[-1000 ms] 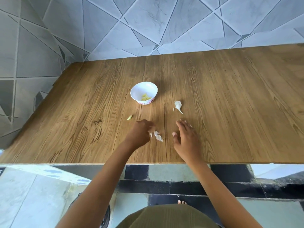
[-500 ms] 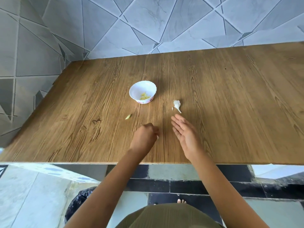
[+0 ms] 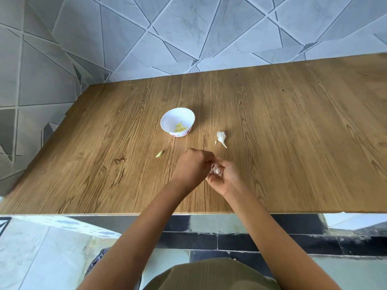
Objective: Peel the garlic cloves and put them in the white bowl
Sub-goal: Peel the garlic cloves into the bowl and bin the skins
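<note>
A white bowl (image 3: 167, 122) with several yellowish peeled garlic pieces (image 3: 181, 127) stands mid-table. A white garlic husk with a stem (image 3: 221, 138) lies to its right, and a small pale green clove piece (image 3: 159, 153) lies to its lower left. My left hand (image 3: 191, 167) and my right hand (image 3: 227, 177) meet just above the table near the front. Between them they hold a bunch of papery garlic skins (image 3: 215, 170). My right hand cups the skins from below, and my left hand's curled fingers pinch them from the left.
The wooden table (image 3: 293, 143) runs to a tiled wall at the back and left. Its front edge is just below my forearms, with tiled floor beyond it. A tiny white skin scrap (image 3: 216, 142) lies beside the husk.
My left hand gathered the loose skins off the table and moved right. My right hand, flat and open before, turned palm up and curled round the skins against the left hand.
</note>
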